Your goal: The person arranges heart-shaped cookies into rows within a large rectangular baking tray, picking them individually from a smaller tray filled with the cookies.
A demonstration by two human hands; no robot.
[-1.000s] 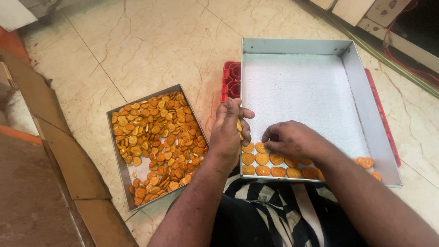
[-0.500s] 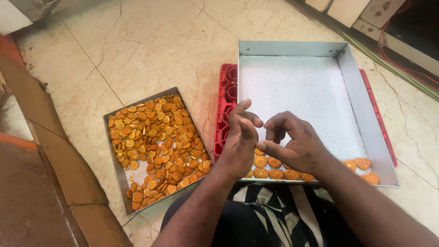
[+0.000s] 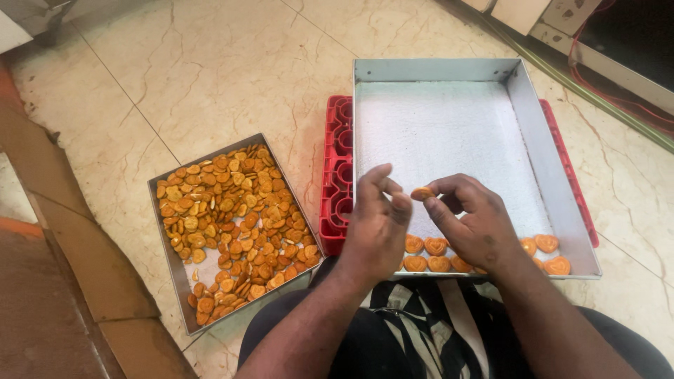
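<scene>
While both hands hover over the large steel tray, the right hand pinches 1 heart-shaped biscuit in its fingertips; the left hand is loosely curled, holding nothing visible. Arranged biscuits line the tray's near edge. A small tray of loose biscuits lies left, on a marble floor.

Marble tile floor, biscuit tray left, red crate w/ big tray

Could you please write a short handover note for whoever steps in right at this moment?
Right hand: pinches one heart-shaped biscuit above the large steel tray.
Left hand: beside it, fingers curled; whether it holds anything is unclear.
Done: part of a row of biscuits along the tray's near edge.
Left: the rest of the lined tray is bare; the small tray on the floor is still heaped with biscuits.
</scene>
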